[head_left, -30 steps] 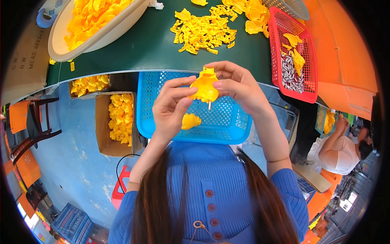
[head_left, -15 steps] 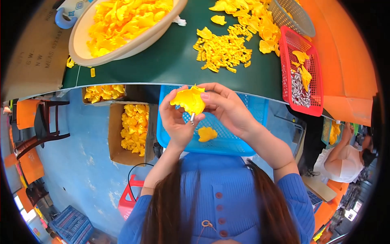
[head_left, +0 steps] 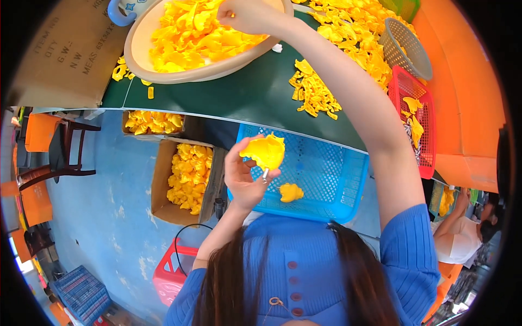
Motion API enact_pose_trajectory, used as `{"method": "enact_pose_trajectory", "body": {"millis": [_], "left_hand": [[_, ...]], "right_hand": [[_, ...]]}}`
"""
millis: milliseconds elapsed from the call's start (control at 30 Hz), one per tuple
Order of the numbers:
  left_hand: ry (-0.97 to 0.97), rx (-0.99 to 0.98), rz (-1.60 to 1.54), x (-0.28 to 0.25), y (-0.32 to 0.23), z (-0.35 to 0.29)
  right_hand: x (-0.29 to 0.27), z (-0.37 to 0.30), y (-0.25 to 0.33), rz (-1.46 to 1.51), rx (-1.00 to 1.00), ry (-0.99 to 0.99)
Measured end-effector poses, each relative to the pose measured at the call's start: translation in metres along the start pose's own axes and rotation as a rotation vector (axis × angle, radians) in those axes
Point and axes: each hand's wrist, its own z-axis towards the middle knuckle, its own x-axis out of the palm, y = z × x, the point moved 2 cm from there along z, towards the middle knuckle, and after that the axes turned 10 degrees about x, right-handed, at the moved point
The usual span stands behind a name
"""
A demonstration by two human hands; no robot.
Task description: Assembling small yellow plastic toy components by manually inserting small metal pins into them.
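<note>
Left hand fingers pinch yellow piece above blue basket; right hand closed among pieces in beige bowl, grasp indeterminate.

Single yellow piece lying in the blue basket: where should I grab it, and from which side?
Come straight down from above. The yellow piece lies loose and alone on the mesh floor of the blue basket, whose walls block side approaches. Pinch across its narrower width with fingertips. The left hand, already holding another piece just above, is nearest; the right hand is away at the bowl.
</note>
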Motion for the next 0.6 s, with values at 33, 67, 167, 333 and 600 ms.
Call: {"method": "enact_pose_trajectory", "body": {"millis": [33, 67, 167, 333, 600], "left_hand": [[0.024, 0.006, -0.004, -0.001, 0.001, -0.002], [0.062, 0.011, -0.015, 0.001, 0.001, -0.002], [0.058, 0.016, 0.018, -0.004, -0.003, -0.003], [-0.001, -0.050, 0.013, -0.015, 0.002, 0.001], [0.036, -0.114, 0.002, -0.006, -0.002, 0.006]], "right_hand": [[0.006, 0.010, 0.008, -0.095, 0.042, 0.093], [0.018, 0.018, 0.000, -0.188, 0.031, 0.131], [0.031, 0.022, 0.000, -0.361, 0.025, 0.255], [0.018, 0.015, 0.001, -0.407, 0.060, 0.375], [-0.037, 0.003, 0.000, 0.337, 0.420, 0.255]]}}
